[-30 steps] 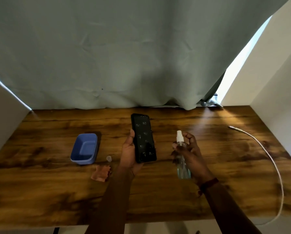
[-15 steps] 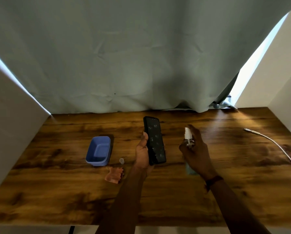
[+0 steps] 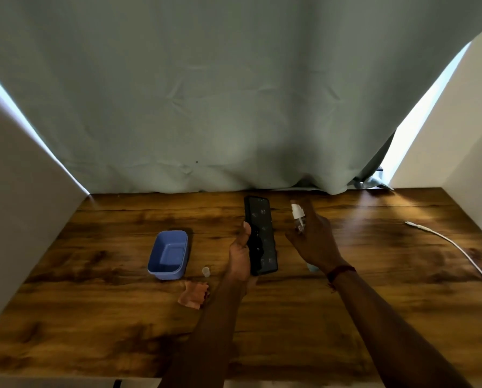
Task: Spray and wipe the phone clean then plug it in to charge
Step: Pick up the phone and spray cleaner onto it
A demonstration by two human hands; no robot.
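Observation:
My left hand [image 3: 240, 254] holds a black phone [image 3: 261, 235] upright over the wooden table, screen toward me and dotted with droplets. Just to its right, my right hand [image 3: 314, 243] grips a small clear spray bottle [image 3: 298, 215] with a white nozzle pointed at the phone. A crumpled pinkish-orange cloth [image 3: 193, 295] lies on the table left of my left forearm. The white charging cable [image 3: 458, 249] runs along the right side, its plug end lying free.
A blue rectangular tub [image 3: 169, 254] sits left of the phone, with a small clear cap [image 3: 205, 271] beside it. A grey-green curtain [image 3: 206, 107] hangs behind the table [image 3: 94, 317], and white panels close off both sides.
The camera view has shifted, so everything sits further right and lower in the frame. Both hands have lifted slightly away from me, and the bottle stays aimed at the phone.

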